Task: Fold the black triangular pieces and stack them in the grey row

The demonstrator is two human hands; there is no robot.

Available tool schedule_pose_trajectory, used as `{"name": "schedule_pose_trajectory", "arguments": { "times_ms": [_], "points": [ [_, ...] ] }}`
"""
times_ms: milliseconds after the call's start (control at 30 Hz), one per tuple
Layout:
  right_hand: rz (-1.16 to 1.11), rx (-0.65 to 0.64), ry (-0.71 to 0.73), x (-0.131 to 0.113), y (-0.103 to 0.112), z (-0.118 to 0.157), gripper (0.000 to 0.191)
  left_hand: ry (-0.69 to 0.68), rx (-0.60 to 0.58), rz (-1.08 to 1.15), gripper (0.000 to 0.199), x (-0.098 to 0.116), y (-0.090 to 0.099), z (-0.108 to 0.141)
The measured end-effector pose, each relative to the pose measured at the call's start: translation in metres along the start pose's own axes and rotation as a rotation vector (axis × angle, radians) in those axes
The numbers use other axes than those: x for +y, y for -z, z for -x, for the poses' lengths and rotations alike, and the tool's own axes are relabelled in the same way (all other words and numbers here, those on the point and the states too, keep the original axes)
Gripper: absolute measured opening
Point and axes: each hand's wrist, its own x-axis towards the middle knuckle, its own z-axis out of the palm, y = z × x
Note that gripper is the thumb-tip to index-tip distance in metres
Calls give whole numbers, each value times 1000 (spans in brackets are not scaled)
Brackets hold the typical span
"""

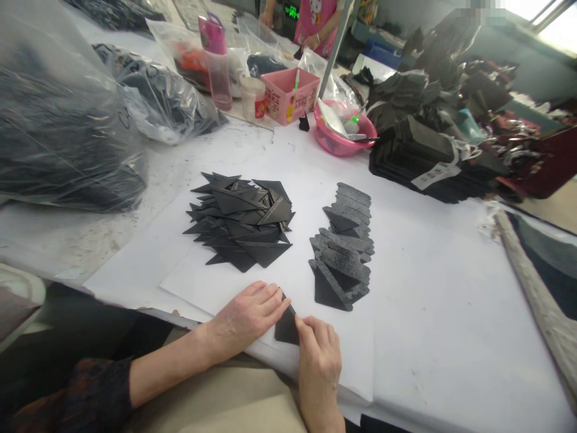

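A small black piece (285,328) lies at the front edge of the white sheet, between my two hands. The fingers of my left hand (252,313) press together on its upper left edge. My right hand (319,355) pinches its right edge, with thumb and fingers closed. Beyond my left hand is a heap of pointed black pieces (238,222). To the right of the heap, a row of overlapping pieces with speckled grey strips (342,252) runs away from me.
Clear bags of dark material (67,132) stand at the left. Farther back are a pink bottle (219,72), a pink box (291,96) and a pink basket (343,141). Stacked black pieces (415,150) sit at the right. A person in a pink apron (315,24) stands behind.
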Motion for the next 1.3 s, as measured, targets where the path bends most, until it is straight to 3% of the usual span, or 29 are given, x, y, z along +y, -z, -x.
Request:
{"name": "schedule_pose_trajectory", "arguments": {
  "times_ms": [267, 567, 833, 933, 1100, 1300],
  "points": [
    [-5, -42, 16, 10, 16, 6, 15, -61, 12, 35, 27, 0, 0, -3],
    [15, -172, -1, 12, 23, 15, 25, -41, -15, 28, 31, 8, 5, -4],
    [53, -130, -38, 6, 20, 14, 27, -95, 20, 74, 27, 12, 0, -7],
    [17, -164, -13, 11, 24, 15, 26, -76, 10, 46, 28, 15, 3, -7],
    [-32, -116, 5, 21, 30, 18, 18, -68, -19, 39, 30, 19, 6, -9],
    [-17, -159, -23, 18, 31, 20, 20, -62, -55, 20, 31, 22, 5, -8]
  ]
}}
